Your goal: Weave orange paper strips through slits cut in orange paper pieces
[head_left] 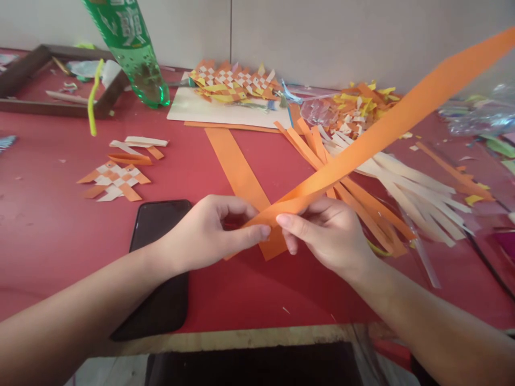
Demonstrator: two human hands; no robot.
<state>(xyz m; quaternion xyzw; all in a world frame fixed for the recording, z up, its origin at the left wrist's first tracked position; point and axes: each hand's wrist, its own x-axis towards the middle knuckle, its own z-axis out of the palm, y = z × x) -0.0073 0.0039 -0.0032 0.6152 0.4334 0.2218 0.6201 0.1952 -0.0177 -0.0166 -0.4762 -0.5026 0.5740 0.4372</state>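
Note:
Both of my hands pinch the near end of a long orange paper strip [394,120] that rises up and to the right, out of the frame's top right corner. My left hand [213,230] grips the strip's tip between thumb and forefinger. My right hand [325,230] is closed on the same end right beside it, fingers curled. Under my hands a wide orange paper strip [237,169] lies flat on the red table [52,225]. A black phone [156,268] lies under my left forearm.
A fan of cut orange and cream strips [402,198] lies to the right. Small woven paper pieces [116,179] lie at the left, more woven pieces [233,80] on white card at the back. A green bottle [134,51], a wooden frame [56,80] and crumpled plastic [478,115] stand near the wall.

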